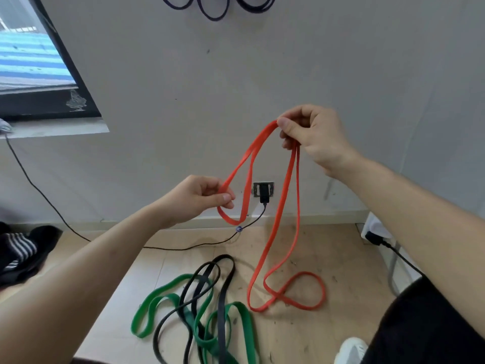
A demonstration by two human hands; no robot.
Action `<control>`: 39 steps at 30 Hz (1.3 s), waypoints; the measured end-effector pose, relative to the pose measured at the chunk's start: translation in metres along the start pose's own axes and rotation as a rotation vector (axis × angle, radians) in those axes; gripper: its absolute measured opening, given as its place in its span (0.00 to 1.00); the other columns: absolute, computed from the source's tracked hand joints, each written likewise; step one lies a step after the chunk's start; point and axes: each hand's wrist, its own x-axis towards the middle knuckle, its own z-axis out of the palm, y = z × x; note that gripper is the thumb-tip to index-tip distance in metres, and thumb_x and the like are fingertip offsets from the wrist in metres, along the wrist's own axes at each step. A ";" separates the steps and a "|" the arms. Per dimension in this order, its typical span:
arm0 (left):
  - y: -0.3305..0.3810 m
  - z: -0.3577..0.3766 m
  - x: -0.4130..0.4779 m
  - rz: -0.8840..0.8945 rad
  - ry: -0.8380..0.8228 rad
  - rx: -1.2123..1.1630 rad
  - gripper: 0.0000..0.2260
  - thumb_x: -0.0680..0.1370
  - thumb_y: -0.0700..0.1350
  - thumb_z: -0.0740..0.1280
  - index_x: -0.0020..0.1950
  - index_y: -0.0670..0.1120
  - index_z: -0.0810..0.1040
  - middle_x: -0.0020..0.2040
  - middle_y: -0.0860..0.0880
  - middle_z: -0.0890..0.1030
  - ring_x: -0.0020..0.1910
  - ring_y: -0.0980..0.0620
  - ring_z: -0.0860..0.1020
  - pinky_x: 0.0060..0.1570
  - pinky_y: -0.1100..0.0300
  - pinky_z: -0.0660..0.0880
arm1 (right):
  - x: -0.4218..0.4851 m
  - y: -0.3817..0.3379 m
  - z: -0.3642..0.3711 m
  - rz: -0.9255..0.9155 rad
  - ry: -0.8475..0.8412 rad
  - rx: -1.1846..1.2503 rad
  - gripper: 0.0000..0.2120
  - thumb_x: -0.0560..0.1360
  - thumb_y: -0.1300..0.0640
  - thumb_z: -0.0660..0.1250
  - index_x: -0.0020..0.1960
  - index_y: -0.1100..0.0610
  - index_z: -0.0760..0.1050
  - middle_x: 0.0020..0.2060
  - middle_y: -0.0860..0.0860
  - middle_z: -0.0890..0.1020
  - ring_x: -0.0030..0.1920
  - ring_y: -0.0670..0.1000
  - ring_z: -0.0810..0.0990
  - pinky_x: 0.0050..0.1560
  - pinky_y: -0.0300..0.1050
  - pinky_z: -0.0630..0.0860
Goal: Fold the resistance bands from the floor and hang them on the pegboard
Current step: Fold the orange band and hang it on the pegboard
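Orange band [288, 179]: mid-fold, pinched by left hand [199, 198] and right hand [312, 137]; green band [168, 298], black band [223, 285] still unfolded on floor [328, 245].

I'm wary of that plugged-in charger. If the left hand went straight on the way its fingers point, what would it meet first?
Probably the next hanging strand of the orange band, just beyond the left hand. The charger lies in line behind, but likely farther back at the wall.

Soft even daylight, faint shadows, mild softness throughout, wide-angle bending at edges
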 end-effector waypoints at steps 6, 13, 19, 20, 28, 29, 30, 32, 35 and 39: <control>-0.016 0.001 -0.003 -0.110 -0.096 -0.169 0.08 0.80 0.36 0.69 0.57 0.42 0.83 0.51 0.43 0.88 0.56 0.46 0.85 0.62 0.55 0.80 | 0.011 0.010 -0.030 0.069 0.056 0.037 0.04 0.76 0.63 0.71 0.43 0.58 0.79 0.30 0.51 0.82 0.27 0.50 0.79 0.36 0.44 0.79; -0.010 0.011 0.002 -0.071 0.215 -0.270 0.08 0.75 0.37 0.74 0.54 0.41 0.85 0.48 0.41 0.88 0.50 0.46 0.86 0.56 0.58 0.82 | 0.011 0.026 -0.044 0.165 0.050 0.020 0.03 0.77 0.63 0.70 0.44 0.60 0.78 0.33 0.56 0.81 0.28 0.50 0.80 0.35 0.43 0.80; -0.003 0.013 0.008 -0.128 0.471 -0.321 0.06 0.75 0.36 0.76 0.50 0.39 0.84 0.40 0.42 0.84 0.32 0.52 0.83 0.41 0.58 0.84 | 0.012 0.032 -0.049 0.186 0.082 0.003 0.05 0.77 0.63 0.71 0.42 0.59 0.78 0.33 0.56 0.81 0.28 0.51 0.79 0.35 0.43 0.80; -0.004 0.013 0.009 -0.130 0.484 -0.306 0.06 0.74 0.37 0.76 0.49 0.40 0.84 0.38 0.43 0.84 0.31 0.53 0.82 0.41 0.58 0.84 | 0.012 0.032 -0.050 0.191 0.080 0.000 0.05 0.76 0.63 0.71 0.42 0.59 0.78 0.33 0.56 0.81 0.28 0.51 0.80 0.36 0.44 0.80; -0.013 0.000 0.003 -0.138 0.160 -0.280 0.13 0.73 0.47 0.78 0.54 0.43 0.86 0.49 0.46 0.86 0.52 0.49 0.83 0.56 0.58 0.81 | 0.010 0.031 -0.053 0.211 0.049 0.026 0.05 0.77 0.65 0.69 0.43 0.59 0.77 0.34 0.56 0.80 0.27 0.49 0.80 0.36 0.43 0.80; -0.014 -0.003 0.003 -0.129 0.094 -0.365 0.15 0.71 0.47 0.79 0.54 0.41 0.85 0.51 0.45 0.86 0.55 0.47 0.83 0.57 0.58 0.81 | 0.010 0.030 -0.054 0.216 0.057 0.032 0.05 0.77 0.65 0.69 0.43 0.59 0.77 0.34 0.56 0.80 0.27 0.48 0.79 0.36 0.42 0.80; -0.016 -0.006 0.002 -0.111 0.043 -0.445 0.17 0.70 0.46 0.79 0.54 0.40 0.84 0.53 0.44 0.86 0.57 0.46 0.83 0.58 0.57 0.80 | 0.010 0.030 -0.055 0.221 0.063 0.034 0.06 0.77 0.65 0.69 0.43 0.59 0.77 0.34 0.57 0.80 0.26 0.48 0.79 0.35 0.42 0.80; -0.016 -0.009 0.003 -0.056 -0.002 -0.562 0.21 0.65 0.47 0.83 0.53 0.40 0.85 0.54 0.40 0.85 0.58 0.44 0.84 0.59 0.56 0.80 | 0.011 0.031 -0.056 0.235 0.068 0.028 0.06 0.77 0.65 0.69 0.42 0.59 0.77 0.34 0.57 0.80 0.26 0.48 0.79 0.35 0.42 0.79; -0.011 -0.006 0.004 -0.017 0.081 -0.661 0.22 0.60 0.49 0.85 0.49 0.43 0.86 0.48 0.41 0.86 0.49 0.46 0.86 0.50 0.59 0.82 | 0.011 0.034 -0.056 0.263 0.078 0.011 0.06 0.77 0.65 0.69 0.43 0.59 0.77 0.34 0.57 0.80 0.26 0.47 0.79 0.35 0.42 0.80; -0.004 0.002 0.009 -0.085 0.376 -0.525 0.09 0.72 0.37 0.77 0.50 0.40 0.84 0.43 0.43 0.85 0.37 0.51 0.83 0.35 0.66 0.79 | 0.011 0.037 -0.054 0.265 0.064 -0.006 0.05 0.77 0.64 0.69 0.43 0.59 0.77 0.34 0.57 0.80 0.28 0.49 0.80 0.36 0.43 0.80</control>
